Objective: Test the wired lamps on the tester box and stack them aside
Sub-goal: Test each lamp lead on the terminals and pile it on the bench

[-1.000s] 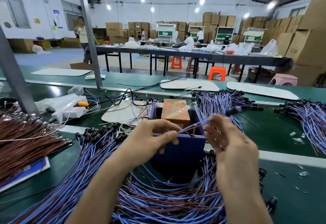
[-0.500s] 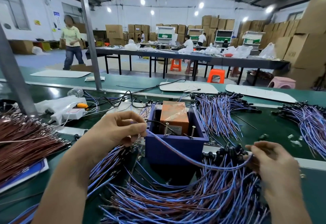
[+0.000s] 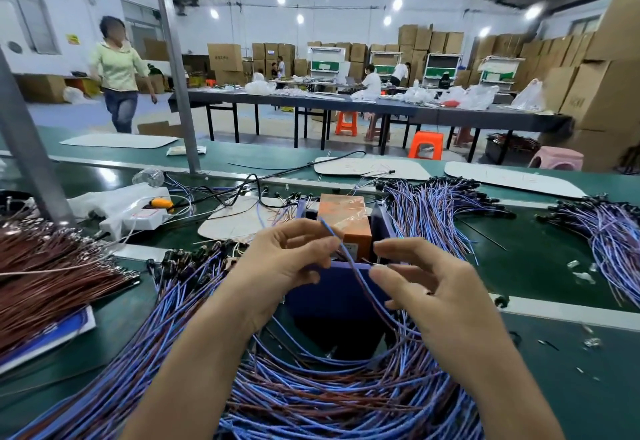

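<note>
A blue tester box [image 3: 332, 292] with an orange block [image 3: 344, 220] inside stands in the middle of the green bench. My left hand [image 3: 284, 263] pinches a blue-and-brown wired lamp lead [image 3: 349, 259] just above the box's front wall. My right hand [image 3: 426, 287] is beside it, fingertips pinching the same lead lower down. The lead runs down to a big heap of blue-wired lamps [image 3: 329, 394] in front of me. The lamp end of the held lead is hidden.
More blue-wired lamp piles lie at the left [image 3: 166, 301], behind the box [image 3: 440, 207] and at far right [image 3: 609, 232]. Brown wires [image 3: 45, 277] fill the left. A white power strip [image 3: 135, 218] and a grey post [image 3: 173, 59] stand behind. A person [image 3: 119, 72] walks beyond the bench.
Both hands have come together over the tester box: my left moved right, my right rose from the heap and moved left, bringing a lead up. The person in the background walked closer.
</note>
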Available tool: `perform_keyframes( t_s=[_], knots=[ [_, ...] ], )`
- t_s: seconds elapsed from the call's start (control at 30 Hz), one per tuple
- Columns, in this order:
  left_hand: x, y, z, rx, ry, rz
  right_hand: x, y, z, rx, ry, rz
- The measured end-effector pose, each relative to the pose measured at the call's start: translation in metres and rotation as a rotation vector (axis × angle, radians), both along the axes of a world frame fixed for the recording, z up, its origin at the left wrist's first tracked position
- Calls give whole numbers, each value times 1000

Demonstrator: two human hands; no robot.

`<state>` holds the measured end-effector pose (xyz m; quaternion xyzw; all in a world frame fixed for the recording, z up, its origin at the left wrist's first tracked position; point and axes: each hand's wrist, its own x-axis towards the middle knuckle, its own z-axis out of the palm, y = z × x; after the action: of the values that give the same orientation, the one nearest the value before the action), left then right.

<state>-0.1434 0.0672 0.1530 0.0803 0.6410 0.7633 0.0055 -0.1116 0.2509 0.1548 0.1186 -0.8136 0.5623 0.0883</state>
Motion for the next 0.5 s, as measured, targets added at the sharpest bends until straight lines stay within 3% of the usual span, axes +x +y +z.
perform_keyframes(
  t_s=[0.17,0.33,0.5],
  knots=[
    [-1,19,-9,12,20,24,-6,-25,-10,-20,124,-109],
    [-11,27,-22,59,-13,144,-13,-19,-19,-106,67,-204],
    [-17,23,-35,67,-136,178,-19,-3,-27,23,-68,-304]
  ],
)
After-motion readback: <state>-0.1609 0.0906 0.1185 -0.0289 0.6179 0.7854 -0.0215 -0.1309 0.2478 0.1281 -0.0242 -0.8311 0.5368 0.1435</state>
